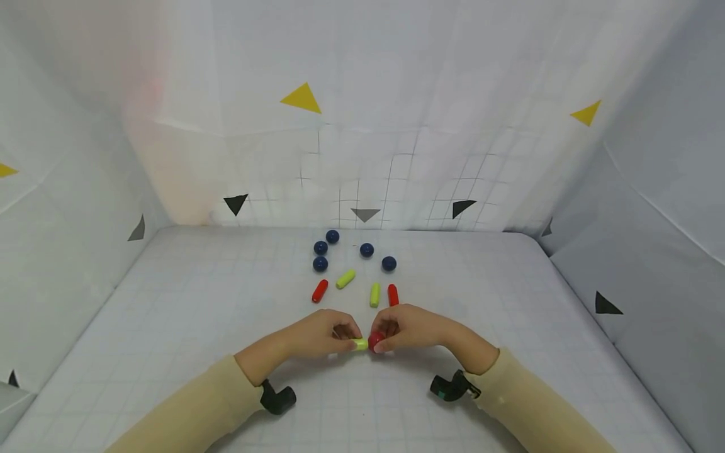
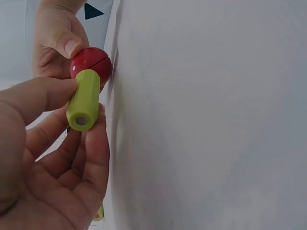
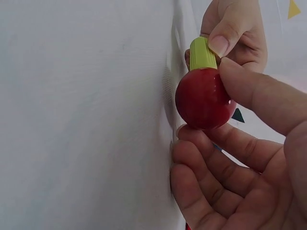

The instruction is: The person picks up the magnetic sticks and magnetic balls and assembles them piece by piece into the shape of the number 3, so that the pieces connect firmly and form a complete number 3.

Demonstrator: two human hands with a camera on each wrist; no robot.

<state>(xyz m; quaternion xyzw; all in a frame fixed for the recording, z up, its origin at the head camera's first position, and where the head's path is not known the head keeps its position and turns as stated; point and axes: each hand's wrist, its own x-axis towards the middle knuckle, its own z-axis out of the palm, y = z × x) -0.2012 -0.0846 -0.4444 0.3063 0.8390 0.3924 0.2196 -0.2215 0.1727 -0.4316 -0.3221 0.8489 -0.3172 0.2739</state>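
Observation:
In the head view my left hand (image 1: 321,333) pinches a yellow-green rod (image 1: 360,344) between thumb and fingers. My right hand (image 1: 418,329) holds a red ball (image 1: 375,342) just to its right. The left wrist view shows the rod (image 2: 86,98) end-on, with a grey metallic disc in its near end and its far end against the ball (image 2: 91,62), which has a dark seam line. From the right wrist, the ball (image 3: 204,98) sits between thumb and fingertips, and the rod (image 3: 202,53) runs straight out from it to the left hand's thumb.
Beyond the hands lie two more yellow-green rods (image 1: 346,279) (image 1: 375,295) and two red rods (image 1: 320,290) (image 1: 393,294). Several dark blue balls (image 1: 367,250) are farther back. White cloth walls (image 1: 362,157) with triangle marks enclose the white table (image 1: 226,283) at the back and sides.

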